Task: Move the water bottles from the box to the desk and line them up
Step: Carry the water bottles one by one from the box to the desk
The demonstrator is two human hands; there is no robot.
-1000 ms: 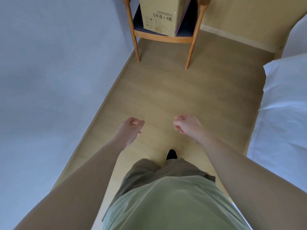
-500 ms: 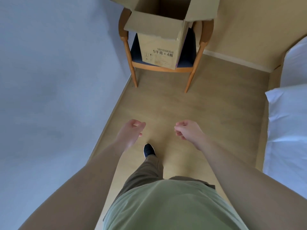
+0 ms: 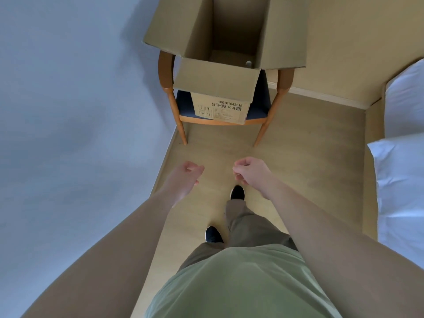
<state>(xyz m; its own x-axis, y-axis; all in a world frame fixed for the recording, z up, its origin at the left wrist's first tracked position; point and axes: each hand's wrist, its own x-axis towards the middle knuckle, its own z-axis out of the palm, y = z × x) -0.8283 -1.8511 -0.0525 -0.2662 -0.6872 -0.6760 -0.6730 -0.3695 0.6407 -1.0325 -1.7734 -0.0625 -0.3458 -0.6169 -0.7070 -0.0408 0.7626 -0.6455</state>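
Note:
An open cardboard box (image 3: pixel 220 108) with its flaps spread stands on a wooden chair (image 3: pixel 181 127) with a dark blue seat, straight ahead. Deep inside the box, by the near right corner, a small grey round top (image 3: pixel 248 63) shows, possibly a bottle cap; the rest of the inside is dark. My left hand (image 3: pixel 187 177) and my right hand (image 3: pixel 250 171) hang in front of me over the floor, well short of the chair, fingers loosely curled and holding nothing. No desk is in view.
A grey-blue wall (image 3: pixel 68 134) runs along the left, close to the chair. A bed with white pillows (image 3: pixel 401 180) fills the right side. Between them lies a strip of light wood floor (image 3: pixel 298 157), where my feet (image 3: pixel 237 193) stand.
I have walked toward the chair; the box has come closer and its open top now shows. Both hands keep the same loosely curled pose in front of me.

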